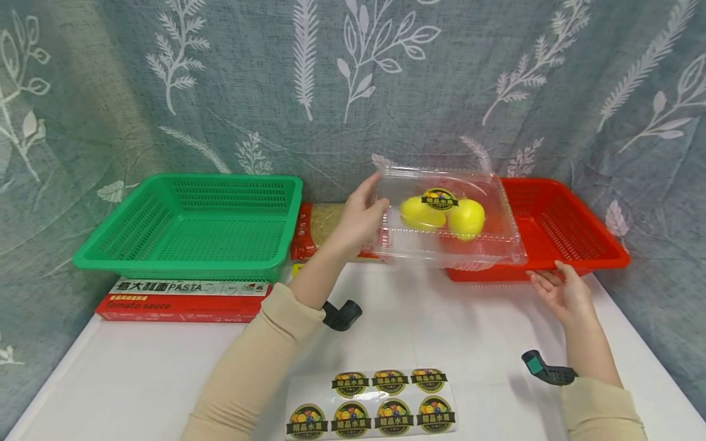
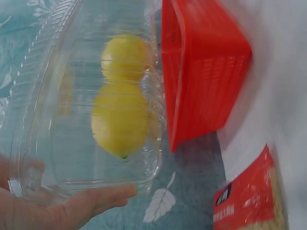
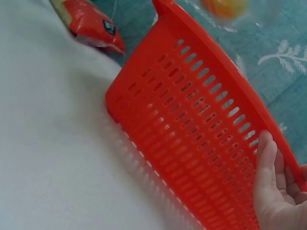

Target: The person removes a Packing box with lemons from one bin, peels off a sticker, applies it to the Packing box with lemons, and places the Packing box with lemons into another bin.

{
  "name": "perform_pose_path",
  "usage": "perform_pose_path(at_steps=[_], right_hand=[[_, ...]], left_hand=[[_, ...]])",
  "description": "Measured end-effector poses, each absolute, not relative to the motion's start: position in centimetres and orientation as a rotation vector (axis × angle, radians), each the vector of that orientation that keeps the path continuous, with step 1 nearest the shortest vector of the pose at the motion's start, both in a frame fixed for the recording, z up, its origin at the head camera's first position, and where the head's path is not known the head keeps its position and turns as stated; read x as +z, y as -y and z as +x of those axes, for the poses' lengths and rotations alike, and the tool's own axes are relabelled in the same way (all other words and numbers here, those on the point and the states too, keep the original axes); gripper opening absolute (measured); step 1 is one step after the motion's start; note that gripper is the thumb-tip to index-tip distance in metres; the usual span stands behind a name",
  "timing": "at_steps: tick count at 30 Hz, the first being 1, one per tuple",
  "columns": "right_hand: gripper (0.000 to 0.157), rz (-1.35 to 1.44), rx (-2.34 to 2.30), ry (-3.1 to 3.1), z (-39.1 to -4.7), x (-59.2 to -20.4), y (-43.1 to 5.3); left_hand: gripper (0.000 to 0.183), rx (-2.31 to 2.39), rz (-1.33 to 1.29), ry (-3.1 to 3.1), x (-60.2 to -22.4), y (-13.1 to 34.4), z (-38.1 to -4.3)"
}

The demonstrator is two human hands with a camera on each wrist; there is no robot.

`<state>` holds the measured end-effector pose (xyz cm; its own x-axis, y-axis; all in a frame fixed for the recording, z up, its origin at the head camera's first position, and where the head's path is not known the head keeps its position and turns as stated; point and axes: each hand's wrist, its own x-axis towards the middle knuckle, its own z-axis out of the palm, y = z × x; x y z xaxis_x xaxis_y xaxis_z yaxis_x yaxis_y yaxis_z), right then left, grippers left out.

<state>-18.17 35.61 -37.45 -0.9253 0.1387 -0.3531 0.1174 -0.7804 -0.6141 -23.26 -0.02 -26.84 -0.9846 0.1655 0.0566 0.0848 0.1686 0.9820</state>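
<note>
My left hand (image 1: pixel 361 217) grips the left end of a clear plastic fruit box (image 1: pixel 386 239), lifted and tilted above the table. Inside lie two yellow fruits (image 2: pixel 121 120) that look like lemons, and a black-and-gold round sticker (image 1: pixel 439 199) is on the lid. The box overlaps the left part of a red plastic basket (image 1: pixel 551 236) in the head view. At that basket's near rim, my right hand (image 1: pixel 568 294) holds on with thumb and fingers; part of the fingers is hidden in the right wrist view (image 3: pixel 283 191).
A green basket (image 1: pixel 190 269) stands at the left behind a red-and-white pasta box (image 1: pixel 182 306). Between the baskets lies a red-and-clear bag of noodles (image 1: pixel 325 223), partly behind my left arm. A sheet of round stickers (image 1: pixel 369 401) lies at the front. A patterned curtain (image 1: pixel 248 79) hangs behind.
</note>
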Motion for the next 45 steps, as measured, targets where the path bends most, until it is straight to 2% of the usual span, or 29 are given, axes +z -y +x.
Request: perform_pose_path(at_steps=[9,16,34,45], right_hand=[[0.05,-0.656,2.774,1.19,-20.2,-40.8,-38.3],[0.04,-0.636,2.827,1.116,-18.2,-37.5,-35.4],[0.037,-0.579,2.879,1.105,-17.9,-37.5,-35.7],[0.046,-0.584,2.88,1.091,-18.0,-37.9,-35.9]], left_hand=[[0.056,1.952,0.181,-2.42,-27.6,-4.0,-24.5],[0.053,1.965,0.139,-2.431,-27.9,-6.3,-25.2],[0.052,1.985,0.142,-2.444,-28.9,-10.1,-26.2],[0.051,2.003,0.046,-2.414,-29.3,-11.7,-26.5]])
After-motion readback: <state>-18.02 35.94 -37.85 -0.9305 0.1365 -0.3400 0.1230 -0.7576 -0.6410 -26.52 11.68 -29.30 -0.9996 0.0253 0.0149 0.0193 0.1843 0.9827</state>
